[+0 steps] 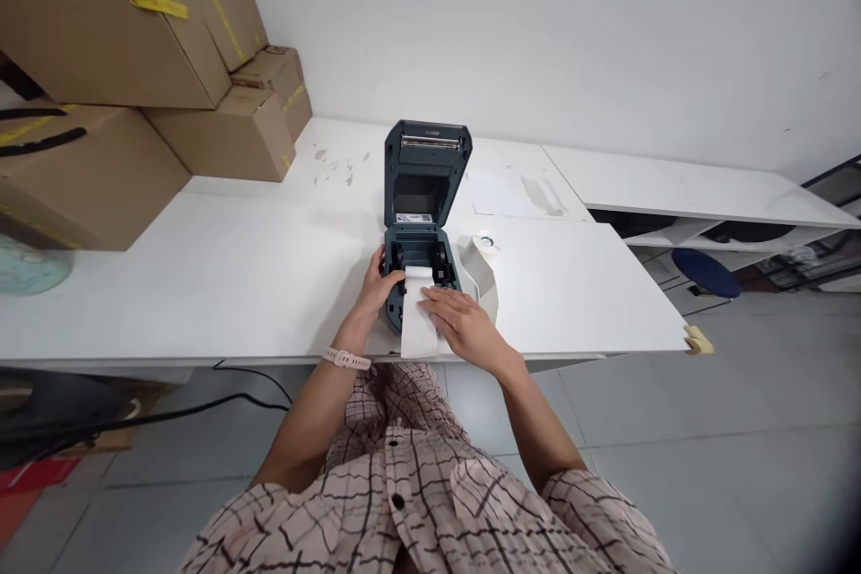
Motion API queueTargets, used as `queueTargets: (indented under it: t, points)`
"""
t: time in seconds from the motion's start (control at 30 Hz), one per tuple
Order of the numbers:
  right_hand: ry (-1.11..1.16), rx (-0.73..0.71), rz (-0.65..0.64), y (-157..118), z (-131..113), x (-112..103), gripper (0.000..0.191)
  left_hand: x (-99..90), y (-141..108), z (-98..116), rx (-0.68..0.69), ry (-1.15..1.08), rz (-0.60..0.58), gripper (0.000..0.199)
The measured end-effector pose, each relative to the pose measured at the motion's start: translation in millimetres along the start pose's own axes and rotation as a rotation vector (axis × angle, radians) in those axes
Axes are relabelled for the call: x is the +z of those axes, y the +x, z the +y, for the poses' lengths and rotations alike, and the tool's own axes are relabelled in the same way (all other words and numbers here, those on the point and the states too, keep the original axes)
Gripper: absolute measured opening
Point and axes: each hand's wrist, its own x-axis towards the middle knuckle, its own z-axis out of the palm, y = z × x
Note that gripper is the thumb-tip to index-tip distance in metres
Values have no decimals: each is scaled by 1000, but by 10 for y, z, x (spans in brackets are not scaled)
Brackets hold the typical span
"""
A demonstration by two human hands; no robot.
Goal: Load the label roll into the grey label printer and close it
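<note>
A dark blue-grey label printer (393, 314) stands at the table's front edge with its lid (427, 157) raised. A strip of white label paper (418, 332) lies over its inside and hangs past the front. My left hand (373, 287) wraps the printer's left side, thumb over the rim by the paper's left edge, other fingers partly hidden on the outer side. My right hand (464, 323) lies on the paper from the right, fingers stretched out and close together. Beside the printer on the right are a small white roll (485, 243) and a curled strip of backing paper (482, 276).
Cardboard boxes (221, 130) are stacked at the left on the white table (256, 278). A glass container (32, 265) is at the far left edge. A blue stool (706, 273) stands right of the table. Yellowish tape (700, 340) covers the table's right corner. A black cable (195, 411) runs below.
</note>
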Motion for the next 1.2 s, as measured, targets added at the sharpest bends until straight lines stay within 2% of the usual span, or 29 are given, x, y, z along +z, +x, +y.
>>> queueTargets:
  t: [0.1, 0.23, 0.27, 0.3, 0.4, 0.43, 0.53, 0.6, 0.93, 1.13, 1.2]
  points:
    - [16, 8, -92, -104, -47, -87, 47, -10, -33, 39, -33, -27, -65, 84]
    - [-22, -73, -197, -175, -56, -115, 102, -28, -30, 41, -42, -1, -74, 86]
    - [-55, -86, -196, -183, -54, -87, 108, -30, -24, 37, -52, -4, -81, 87]
    - [-96, -88, -177, -189, -50, -44, 104, -31, -19, 34, -63, -13, -87, 89]
    - [-201, -59, -21, -198, -26, 141, 67, -21, -11, 38, -72, -53, -85, 91]
    - [-208, -59, 47, -201, -10, 205, 60, -15, -13, 46, -66, -66, -79, 90]
    - [-154, -98, 223, -220, 59, 340, 54, 5, -24, 82, -83, -94, -79, 92]
    - [-92, -119, 280, -239, 110, 362, 53, 14, -34, 110, -110, -113, -91, 94]
    - [73, -147, 183, -318, 263, 191, 43, 44, -86, 207, -191, -125, -102, 104]
    - [106, -107, 163, -321, 249, 228, 43, 59, -39, 193, -186, -118, -100, 101]
    - [118, -82, 111, -345, 215, 167, 46, 57, -33, 204, -202, -112, -102, 102]
